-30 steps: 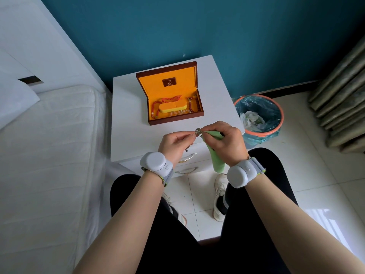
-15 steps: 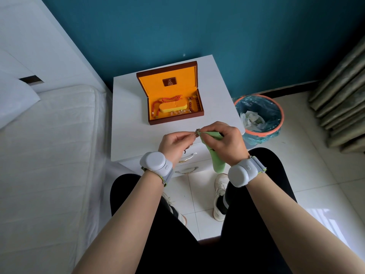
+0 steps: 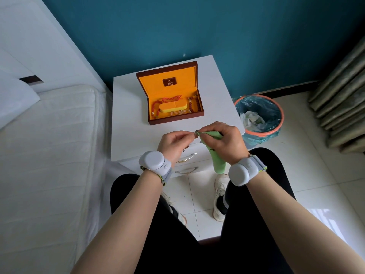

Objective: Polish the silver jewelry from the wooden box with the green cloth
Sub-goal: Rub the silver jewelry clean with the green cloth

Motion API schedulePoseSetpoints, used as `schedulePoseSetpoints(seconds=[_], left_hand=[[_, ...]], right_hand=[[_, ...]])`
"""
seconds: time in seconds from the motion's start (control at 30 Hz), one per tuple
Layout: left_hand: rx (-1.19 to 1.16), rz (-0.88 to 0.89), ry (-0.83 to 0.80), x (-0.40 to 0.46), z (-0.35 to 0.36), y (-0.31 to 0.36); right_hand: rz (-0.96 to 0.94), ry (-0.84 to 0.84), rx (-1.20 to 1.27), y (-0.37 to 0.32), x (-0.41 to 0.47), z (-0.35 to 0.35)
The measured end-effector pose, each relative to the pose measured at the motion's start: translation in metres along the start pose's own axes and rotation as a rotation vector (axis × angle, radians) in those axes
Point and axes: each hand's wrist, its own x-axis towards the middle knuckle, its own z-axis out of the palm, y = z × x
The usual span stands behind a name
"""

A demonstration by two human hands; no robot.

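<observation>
- Grip: a small piece of silver jewelry (image 3: pixel 196 132) was pinched between the fingertips of the left hand (image 3: pixel 174 144) and of the right hand (image 3: pixel 223 141), held in the air just above the near edge of the tabletop (image 3: pixel 128 123).
- Also held in the right hand's grip was the green cloth (image 3: pixel 217 160), folded over the jewelry at the top, with its free end hanging down in front of the drawers.
- What kind of piece the jewelry was could not be told; it was too small in the view.
- The wooden box (image 3: pixel 169 93) was seen open on the tabletop, well apart from the hands, its lid upright and its lining orange.
- Progress, as judged: the piece had been taken out and was under polishing; whether it was finished could not be told. Its return to the box was judged still to be done.
- Left in the box were beaded strings (image 3: pixel 192 104) in red, dark and pale colours; no other silver piece could be made out.
- Counts: one box, one cloth, one piece in hand, two hands, two wrist devices, two drawer handles, one waste bin (image 3: pixel 258 115) on the floor.
</observation>
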Motion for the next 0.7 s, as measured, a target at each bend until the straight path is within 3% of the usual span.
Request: schedulePoseSetpoints(seconds=[0.7], left_hand=[[-0.007, 0.005, -0.023, -0.0022, -0.0002, 0.0001]], right_hand=[[0.055, 0.032, -0.003, -0.0016, -0.0006, -0.0023]])
